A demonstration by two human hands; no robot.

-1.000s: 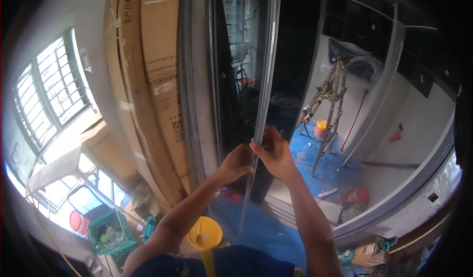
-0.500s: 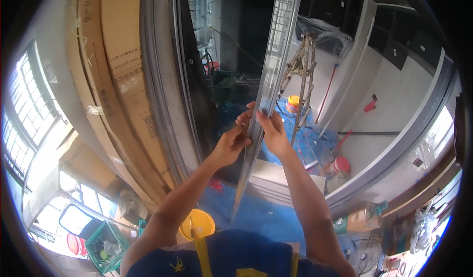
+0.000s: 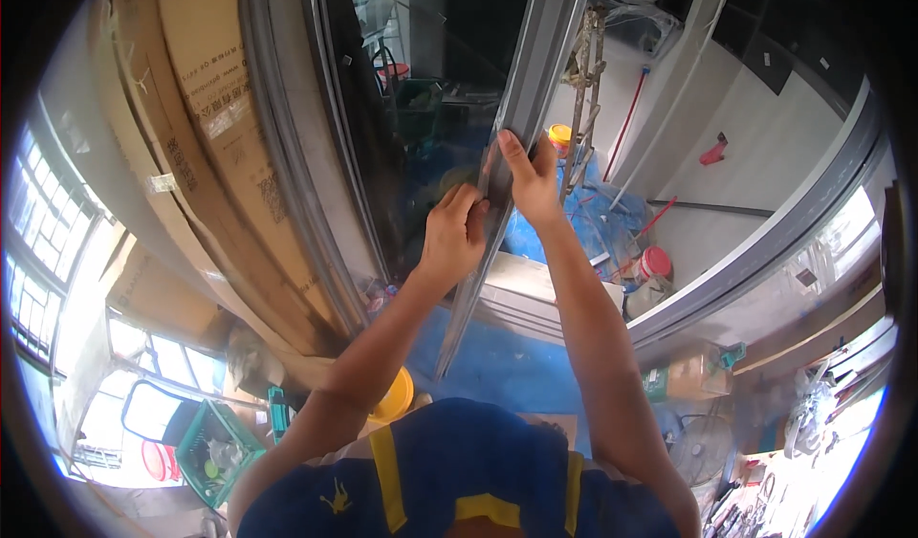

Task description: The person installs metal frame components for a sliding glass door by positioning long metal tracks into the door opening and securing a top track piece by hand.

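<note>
A tall glass door (image 3: 449, 36) with dark panes and a grey metal frame (image 3: 537, 69) stands upright before me. My right hand (image 3: 533, 179) is closed round the outer edge of that frame, thumb on the near face and fingers behind. Lower down and to the left, my left hand (image 3: 453, 230) has its fingers curled in at the inner side of the frame, beside the glass. Whatever its fingertips pinch, if anything, is hidden. Both forearms reach up from the lower edge.
Long cardboard packages (image 3: 215, 127) lean at the left. Beyond the door are a stepladder (image 3: 585, 98), a yellow bucket (image 3: 560, 136), a red-lidded bucket (image 3: 655, 263) and blue floor sheeting (image 3: 598, 218). A green crate (image 3: 218, 452) and yellow tub (image 3: 394, 396) sit near me; a fan (image 3: 698, 442) stands right.
Both hands have moved up along the frame. My right hand has wrapped further round its edge, and my left hand has turned its back toward me. The view has shifted slightly.
</note>
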